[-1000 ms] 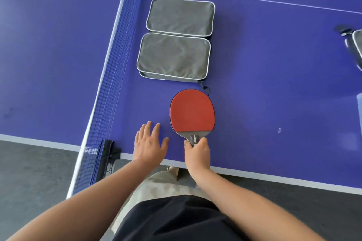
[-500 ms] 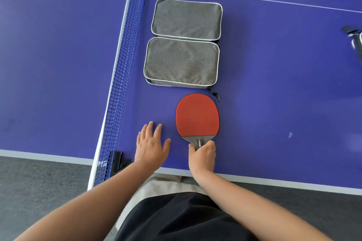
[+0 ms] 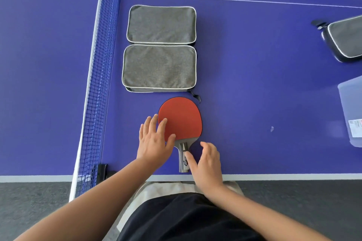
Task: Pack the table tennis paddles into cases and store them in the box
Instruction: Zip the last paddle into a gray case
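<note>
Paddle [image 3: 181,118] lies red face up on the table [image 3: 254,84], near edge, blade tip just short of the opened grey case [image 3: 159,48]. Left hand [image 3: 154,141] spread, fingers over the blade's left edge. Right hand [image 3: 207,162] loosely open beside the handle, gripping nothing. Best course, I judge: take the handle firmly and slide the blade in flat, clear of the zipper pull.

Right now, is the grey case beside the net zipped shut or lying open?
Open: the grey case lies spread flat in two halves, empty.
</note>
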